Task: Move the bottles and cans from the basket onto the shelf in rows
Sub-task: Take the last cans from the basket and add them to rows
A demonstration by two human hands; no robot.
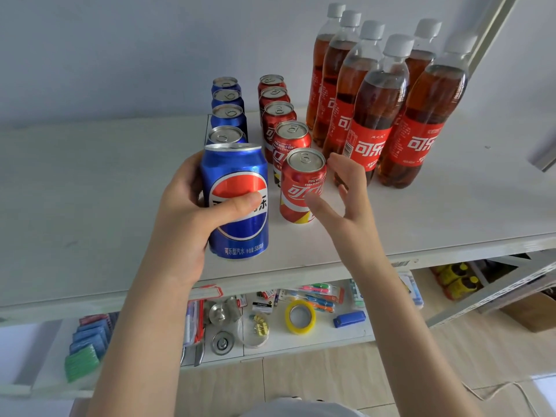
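My left hand grips a blue Pepsi can, held at the front of a row of several blue cans on the white shelf; whether it rests on the shelf I cannot tell. My right hand is open, fingers spread just right of the front red Coca-Cola can, not gripping it. That can stands upright at the front of a row of several red cans. Several cola bottles with red labels stand in two rows at the right. The basket is not in view.
A metal shelf upright runs behind the bottles at the right. A lower shelf holds a yellow tape roll, a blue stapler, pens, packets and round metal parts. A cardboard box sits on the floor at the right.
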